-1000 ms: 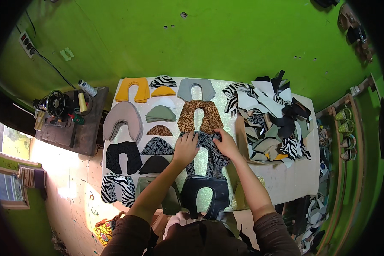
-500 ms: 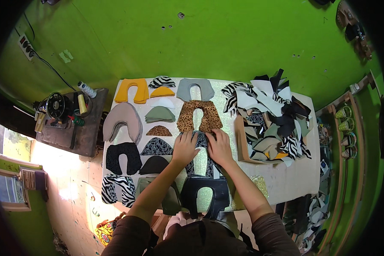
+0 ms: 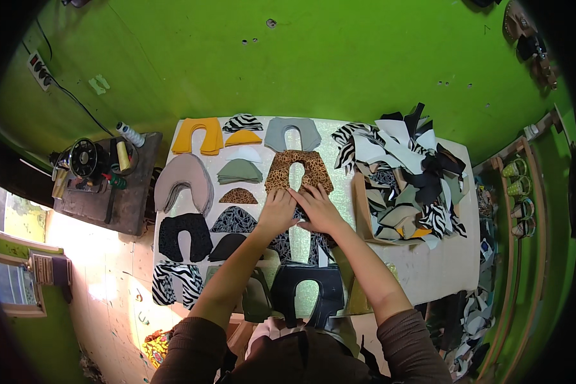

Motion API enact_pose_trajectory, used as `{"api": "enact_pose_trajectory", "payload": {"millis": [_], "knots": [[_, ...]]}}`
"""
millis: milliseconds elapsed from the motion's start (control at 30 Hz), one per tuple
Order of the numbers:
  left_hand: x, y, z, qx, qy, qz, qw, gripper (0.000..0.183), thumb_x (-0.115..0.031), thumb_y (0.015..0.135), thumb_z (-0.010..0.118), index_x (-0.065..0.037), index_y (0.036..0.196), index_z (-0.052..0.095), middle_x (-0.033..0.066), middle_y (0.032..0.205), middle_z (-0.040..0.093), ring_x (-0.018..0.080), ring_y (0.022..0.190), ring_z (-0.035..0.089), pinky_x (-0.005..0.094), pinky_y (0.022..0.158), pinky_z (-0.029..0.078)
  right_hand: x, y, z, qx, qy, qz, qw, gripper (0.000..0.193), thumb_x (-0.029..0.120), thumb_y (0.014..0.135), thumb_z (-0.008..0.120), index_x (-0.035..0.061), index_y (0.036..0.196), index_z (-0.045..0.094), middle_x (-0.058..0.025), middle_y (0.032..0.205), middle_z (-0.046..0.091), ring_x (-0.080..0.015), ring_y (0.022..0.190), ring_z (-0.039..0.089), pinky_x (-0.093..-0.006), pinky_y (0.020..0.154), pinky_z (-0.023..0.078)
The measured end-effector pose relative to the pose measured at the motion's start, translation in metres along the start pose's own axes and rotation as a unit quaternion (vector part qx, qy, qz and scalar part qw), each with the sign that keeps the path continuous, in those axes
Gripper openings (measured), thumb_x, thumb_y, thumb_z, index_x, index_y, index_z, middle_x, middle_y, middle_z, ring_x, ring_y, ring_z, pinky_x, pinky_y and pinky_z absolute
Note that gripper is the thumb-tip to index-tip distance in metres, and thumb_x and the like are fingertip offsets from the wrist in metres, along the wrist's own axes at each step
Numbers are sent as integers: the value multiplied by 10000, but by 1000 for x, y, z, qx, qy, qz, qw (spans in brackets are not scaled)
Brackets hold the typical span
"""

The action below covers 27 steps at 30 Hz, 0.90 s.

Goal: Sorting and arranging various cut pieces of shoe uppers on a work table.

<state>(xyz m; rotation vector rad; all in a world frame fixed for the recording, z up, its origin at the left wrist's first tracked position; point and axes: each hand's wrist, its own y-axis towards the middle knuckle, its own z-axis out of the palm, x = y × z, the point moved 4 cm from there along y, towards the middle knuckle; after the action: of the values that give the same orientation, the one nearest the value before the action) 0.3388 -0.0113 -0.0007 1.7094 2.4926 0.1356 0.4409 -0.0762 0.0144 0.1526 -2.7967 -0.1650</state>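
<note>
My left hand [image 3: 277,210] and my right hand [image 3: 316,208] lie side by side at the middle of the table, fingers stretched out and thumbs close together. Their fingertips rest on the lower ends of a brown leopard-print U-shaped piece [image 3: 312,168]. Both palms cover the upper part of a black-and-grey patterned U-shaped piece [image 3: 281,246]. Nearer my body is a plain black U-shaped piece [image 3: 327,281]. Beyond the leopard-print one sits a grey U-shaped stack [image 3: 276,136]. To the left are half-round stacks, among them a leopard-print one [image 3: 239,196] and a green one [image 3: 239,173].
At the table's right, a cardboard box [image 3: 363,214] overflows with fabric scraps [image 3: 403,205]. Yellow [image 3: 187,136], beige [image 3: 173,173], black [image 3: 201,233] and zebra-print [image 3: 162,285] stacks line the left edge. A sewing machine [image 3: 86,160] stands further left. Sandals hang on a rack [image 3: 512,256] at right.
Both hands have moved inward and slightly away from me, from the sides of the patterned piece to its top middle. My fingertips now lie on the leopard-print piece's lower ends.
</note>
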Motion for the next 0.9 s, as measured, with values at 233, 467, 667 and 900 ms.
{"api": "enact_pose_trajectory", "payload": {"millis": [233, 467, 667, 900], "knots": [[0, 3, 1, -32, -41, 8, 999, 575, -273, 648, 713, 8, 1101, 496, 129, 1046, 540, 269, 1023, 474, 409, 955, 301, -4, 1, -4, 1, -12, 3, 1000, 808, 137, 669, 686, 130, 1374, 289, -107, 1132, 517, -292, 1125, 416, -485, 1050, 237], [-15, -28, -8, -99, -40, -28, 994, 573, -317, 766, 603, -22, 1233, 451, 136, 1296, 432, 265, 1209, 395, 429, 1030, 251, 13, -32, -5, -68, -38, 38, 996, 608, 226, 774, 591, 103, 1330, 379, -126, 1292, 431, -290, 1245, 343, -496, 1068, 184], [-15, -53, 15, -61, -36, -100, 992, 582, -335, 832, 527, -47, 1319, 390, 104, 1387, 362, 228, 1271, 350, 444, 1038, 250, 18, -58, 18, -82, -53, 133, 986, 499, 295, 884, 446, 54, 1317, 389, -108, 1389, 349, -261, 1304, 289, -493, 1071, 168], [-16, -55, 21, -48, -16, -119, 992, 573, -354, 848, 500, -81, 1336, 377, 84, 1407, 340, 224, 1283, 335, 457, 1048, 234, 12, -61, 35, -85, -74, 147, 983, 532, 333, 878, 446, 56, 1327, 377, -97, 1395, 349, -252, 1300, 304, -487, 1068, 180]]}}
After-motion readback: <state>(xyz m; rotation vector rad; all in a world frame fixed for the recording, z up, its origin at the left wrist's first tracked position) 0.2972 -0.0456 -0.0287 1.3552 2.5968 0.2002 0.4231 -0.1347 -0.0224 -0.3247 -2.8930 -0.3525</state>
